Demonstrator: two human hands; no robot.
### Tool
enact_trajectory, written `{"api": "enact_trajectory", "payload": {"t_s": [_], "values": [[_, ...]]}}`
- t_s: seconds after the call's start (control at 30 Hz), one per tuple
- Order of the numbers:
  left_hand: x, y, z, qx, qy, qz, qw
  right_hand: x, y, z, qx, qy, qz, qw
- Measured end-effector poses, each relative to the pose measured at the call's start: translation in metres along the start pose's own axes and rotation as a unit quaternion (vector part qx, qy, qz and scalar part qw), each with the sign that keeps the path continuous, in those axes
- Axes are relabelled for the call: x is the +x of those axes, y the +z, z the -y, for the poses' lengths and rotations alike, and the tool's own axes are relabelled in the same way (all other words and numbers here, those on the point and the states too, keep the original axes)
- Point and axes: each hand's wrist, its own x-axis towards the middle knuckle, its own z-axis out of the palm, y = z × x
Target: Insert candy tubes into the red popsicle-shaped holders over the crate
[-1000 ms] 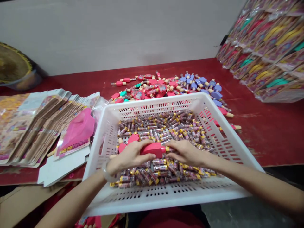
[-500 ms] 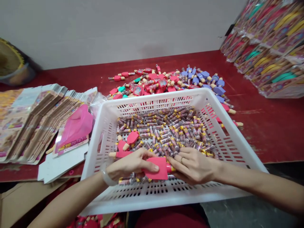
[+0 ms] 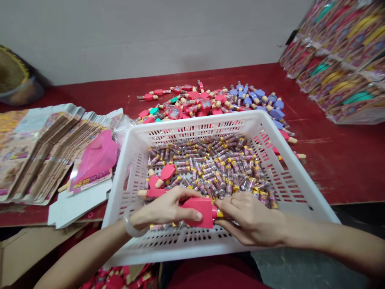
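My left hand [image 3: 177,208] grips a red flat block [image 3: 203,212], thumb across its face, over the near part of a white slotted basket [image 3: 282,160]. From the block's right side a short red neck with a yellow-ended tube [image 3: 220,214] points into my right hand [image 3: 249,216], whose fingers are closed round the tube's far part and hide it. Many small clear tubes with yellow ends [image 3: 210,168] lie in the basket. Several red pieces with tan sticks [image 3: 167,171] rest at its left side.
Behind the basket, red, green and purple pieces [image 3: 192,103] are heaped on the red table [image 3: 325,152]. Printed cards [image 3: 45,148] and a pink plastic piece [image 3: 99,154] lie left. Bagged packs [image 3: 345,64] stand at the right. More red pieces [image 3: 120,277] are below the basket.
My right hand has shifted slightly right and down, its fingers now wrapped along the tube. My left hand holds the red block in nearly the same place.
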Motion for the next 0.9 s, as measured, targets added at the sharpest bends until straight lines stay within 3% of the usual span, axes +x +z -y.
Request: {"api": "enact_trajectory", "payload": {"t_s": [0.07, 0.1, 0.2, 0.23, 0.27, 0.3, 0.37, 0.4, 0.47, 0.5, 0.57, 0.6, 0.7, 0.73, 0.77, 0.8, 0.83, 0.87, 0.9], "values": [[-0.002, 0.001, 0.002, 0.158, 0.071, -0.054, 0.983, 0.002, 0.001, -0.007, 0.181, 0.114, 0.07, 0.974], [-0.001, 0.001, 0.005, 0.234, 0.106, -0.081, 0.963, 0.004, 0.004, -0.014, 0.285, 0.176, 0.108, 0.936], [0.006, 0.001, 0.019, 0.382, 0.193, -0.131, 0.894, 0.011, 0.015, -0.043, 0.511, 0.307, 0.2, 0.778], [0.011, 0.0, 0.024, 0.399, 0.208, -0.143, 0.882, 0.014, 0.017, -0.052, 0.535, 0.318, 0.221, 0.75], [0.015, -0.001, 0.029, 0.396, 0.209, -0.154, 0.881, 0.016, 0.018, -0.06, 0.521, 0.314, 0.227, 0.76], [0.02, -0.003, 0.033, 0.371, 0.191, -0.165, 0.894, 0.017, 0.017, -0.066, 0.468, 0.294, 0.216, 0.805], [0.027, -0.006, 0.038, 0.277, 0.116, -0.164, 0.94, 0.018, 0.013, -0.071, 0.273, 0.21, 0.153, 0.926], [0.029, -0.007, 0.04, 0.228, 0.069, -0.142, 0.961, 0.017, 0.011, -0.071, 0.172, 0.16, 0.116, 0.965], [0.031, -0.007, 0.043, 0.181, 0.011, -0.093, 0.979, 0.013, 0.01, -0.068, 0.069, 0.097, 0.073, 0.99], [0.032, -0.007, 0.045, 0.199, 0.018, -0.084, 0.976, 0.01, 0.011, -0.066, 0.083, 0.094, 0.074, 0.989], [0.033, -0.006, 0.05, 0.303, 0.104, -0.121, 0.94, 0.006, 0.019, -0.064, 0.216, 0.152, 0.097, 0.959], [0.033, -0.006, 0.053, 0.369, 0.167, -0.158, 0.901, 0.005, 0.024, -0.063, 0.315, 0.203, 0.111, 0.921], [0.037, -0.007, 0.064, 0.524, 0.31, -0.228, 0.76, 0.007, 0.042, -0.066, 0.584, 0.339, 0.15, 0.722], [0.04, -0.009, 0.067, 0.55, 0.327, -0.238, 0.731, 0.009, 0.045, -0.069, 0.632, 0.363, 0.158, 0.666], [0.042, -0.012, 0.069, 0.562, 0.331, -0.241, 0.719, 0.012, 0.047, -0.073, 0.656, 0.379, 0.164, 0.631], [0.045, -0.016, 0.07, 0.561, 0.324, -0.238, 0.723, 0.015, 0.045, -0.078, 0.661, 0.388, 0.165, 0.621], [0.047, -0.022, 0.069, 0.551, 0.311, -0.238, 0.737, 0.018, 0.04, -0.085, 0.647, 0.397, 0.156, 0.633], [0.049, -0.03, 0.065, 0.537, 0.285, -0.247, 0.754, 0.021, 0.033, -0.093, 0.611, 0.409, 0.135, 0.665], [0.051, -0.04, 0.06, 0.522, 0.243, -0.27, 0.772, 0.022, 0.024, -0.104, 0.544, 0.427, 0.1, 0.715]]}}
